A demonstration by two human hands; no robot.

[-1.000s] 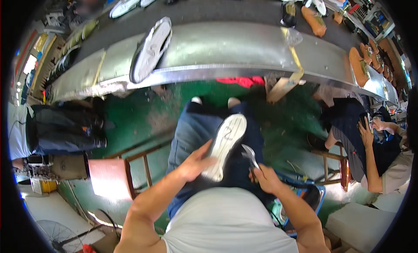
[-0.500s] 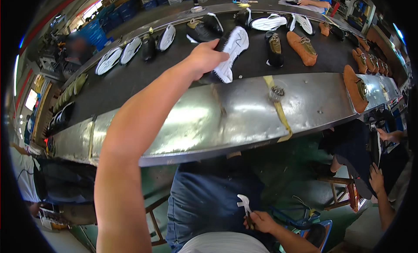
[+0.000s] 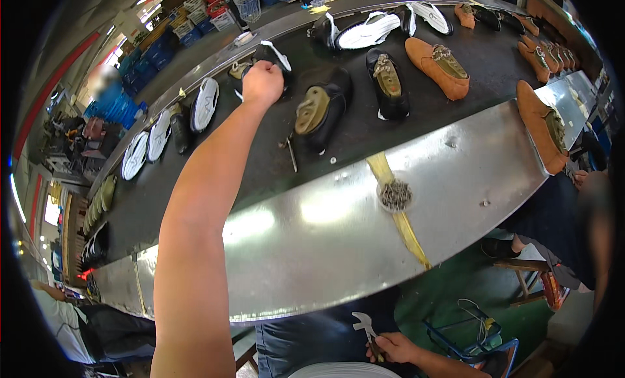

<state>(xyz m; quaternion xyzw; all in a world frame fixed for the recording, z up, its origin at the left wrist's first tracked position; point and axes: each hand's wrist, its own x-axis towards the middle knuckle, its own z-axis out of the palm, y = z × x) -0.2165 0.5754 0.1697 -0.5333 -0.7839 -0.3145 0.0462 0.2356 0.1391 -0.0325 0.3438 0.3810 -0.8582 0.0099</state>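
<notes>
My left hand (image 3: 262, 83) reaches far out over the dark conveyor belt (image 3: 195, 182), its fingers closed on the near end of a black shoe (image 3: 272, 54) with a white strip. Just right of it lies another black shoe (image 3: 320, 112), its tan underside facing up. A white-soled shoe (image 3: 368, 31) lies sole-up further back. Low in the picture, over my lap, my right hand (image 3: 392, 347) holds metal pliers (image 3: 364, 326).
A curved steel shelf (image 3: 312, 241) fronts the belt, with a small pile of nails (image 3: 395, 196) on a yellow tape strip. Orange suede shoes (image 3: 437, 67), black shoes and white soles (image 3: 204, 104) line the belt. A seated co-worker (image 3: 583, 215) is at the right.
My left hand lifted a white-soled shoe from my lap, carried it to the belt and let it go. The hand now grips a black shoe further left. The right hand stayed in my lap with the pliers.
</notes>
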